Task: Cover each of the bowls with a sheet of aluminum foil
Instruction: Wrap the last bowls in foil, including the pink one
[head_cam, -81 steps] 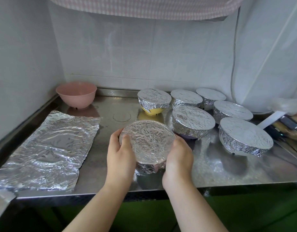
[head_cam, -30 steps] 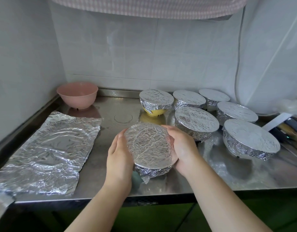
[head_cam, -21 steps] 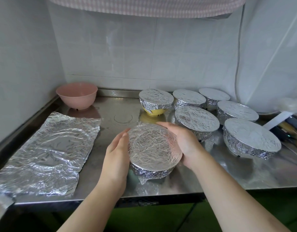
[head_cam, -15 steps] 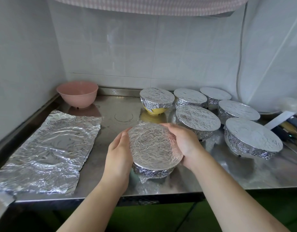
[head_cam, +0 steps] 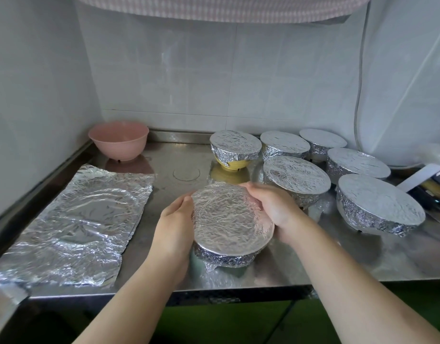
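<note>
While the foil-covered bowl sits tilted near the front edge of the counter, my left hand and right hand cup its sides, fingers curled on the foil skirt. Best practice, I judge: press the loose flap underneath snug, then level the bowl. Remaining: pink bowl, uncovered at the back left corner; spare foil sheet lies flat at left.

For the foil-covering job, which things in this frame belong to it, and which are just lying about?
Part of the job:
- round foil-wrapped bowl held between left hand and right hand
- uncovered pink plastic bowl
- flat crinkled aluminium foil sheets
- six foil-covered bowls, e.g. the yellow one

Lying about:
- utensils at the counter's right edge
- white cable on the wall
</note>
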### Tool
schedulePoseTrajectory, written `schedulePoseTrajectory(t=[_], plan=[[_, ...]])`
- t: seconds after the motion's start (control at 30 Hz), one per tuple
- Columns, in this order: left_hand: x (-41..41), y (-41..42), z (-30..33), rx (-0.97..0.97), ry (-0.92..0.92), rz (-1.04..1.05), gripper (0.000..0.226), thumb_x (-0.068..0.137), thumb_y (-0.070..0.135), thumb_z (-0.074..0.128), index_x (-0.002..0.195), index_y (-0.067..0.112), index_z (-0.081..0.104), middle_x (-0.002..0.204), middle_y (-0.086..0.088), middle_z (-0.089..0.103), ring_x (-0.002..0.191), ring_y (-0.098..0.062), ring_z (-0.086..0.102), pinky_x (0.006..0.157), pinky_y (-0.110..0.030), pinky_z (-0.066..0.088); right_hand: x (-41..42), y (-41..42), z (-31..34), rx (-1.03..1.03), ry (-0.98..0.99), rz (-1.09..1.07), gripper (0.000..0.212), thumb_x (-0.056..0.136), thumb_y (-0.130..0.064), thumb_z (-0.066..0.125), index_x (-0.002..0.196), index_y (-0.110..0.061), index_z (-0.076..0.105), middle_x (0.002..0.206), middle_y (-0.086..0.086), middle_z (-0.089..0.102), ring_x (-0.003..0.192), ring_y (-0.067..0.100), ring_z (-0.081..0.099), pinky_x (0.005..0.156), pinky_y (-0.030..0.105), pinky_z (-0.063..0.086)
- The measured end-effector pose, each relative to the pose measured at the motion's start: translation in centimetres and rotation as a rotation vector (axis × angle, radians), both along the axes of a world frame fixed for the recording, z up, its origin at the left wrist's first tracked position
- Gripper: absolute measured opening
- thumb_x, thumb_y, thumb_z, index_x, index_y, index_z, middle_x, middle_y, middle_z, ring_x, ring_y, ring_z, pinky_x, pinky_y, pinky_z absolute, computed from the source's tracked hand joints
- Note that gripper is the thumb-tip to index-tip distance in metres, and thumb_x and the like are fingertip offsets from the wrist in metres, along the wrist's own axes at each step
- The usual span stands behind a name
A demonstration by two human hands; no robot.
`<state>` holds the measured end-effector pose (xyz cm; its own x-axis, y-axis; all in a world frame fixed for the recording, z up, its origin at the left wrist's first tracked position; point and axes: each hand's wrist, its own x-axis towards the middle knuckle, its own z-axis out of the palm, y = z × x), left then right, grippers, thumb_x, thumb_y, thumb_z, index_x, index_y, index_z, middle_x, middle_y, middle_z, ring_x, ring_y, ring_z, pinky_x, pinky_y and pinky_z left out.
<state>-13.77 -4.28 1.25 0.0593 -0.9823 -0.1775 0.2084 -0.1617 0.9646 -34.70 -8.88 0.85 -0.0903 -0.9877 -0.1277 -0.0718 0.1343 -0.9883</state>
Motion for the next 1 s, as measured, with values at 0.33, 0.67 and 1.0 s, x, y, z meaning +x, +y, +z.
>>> schedulePoseTrajectory(t=[0.33,0.67,1.0], plan=[[0.1,-0.3,1.0,0.005,0.01,-0.01,0.034,0.105,0.012,0.049,0.103,0.015,0.082,0.102,-0.009,0.081,0.097,-0.029,0.078,0.088,-0.042,0.057,0.0,-0.1,3.6,-0.066,0.226,0.144,0.029,0.101,-0.023,0.057,0.107,-0.029,0.085,0.117,-0.005,0.08,0.115,0.021,0.073,0.112,0.049,0.049],[-0.7,0.0,0.1,0.058,-0.036,0.047,0.031,0.107,0.03,0.048,0.09,0.012,0.067,0.088,-0.002,0.066,0.087,-0.02,0.061,0.079,-0.039,0.045,0.7,-0.6,2.5,-0.053,0.379,0.134,0.025,0.109,-0.045,0.053,0.102,-0.047,0.077,0.1,-0.03,0.072,0.094,-0.013,0.066,0.076,0.01,0.042],[-0.6,0.3,1.0,0.094,-0.094,0.05,0.033,0.108,0.032,0.048,0.122,0.021,0.075,0.119,0.003,0.076,0.117,-0.024,0.07,0.109,-0.053,0.05,0.3,-0.8,1.9,0.055,0.345,0.13,0.041,0.099,-0.055,0.065,0.135,-0.038,0.071,0.14,-0.01,0.069,0.13,0.017,0.063,0.12,0.047,0.042]])
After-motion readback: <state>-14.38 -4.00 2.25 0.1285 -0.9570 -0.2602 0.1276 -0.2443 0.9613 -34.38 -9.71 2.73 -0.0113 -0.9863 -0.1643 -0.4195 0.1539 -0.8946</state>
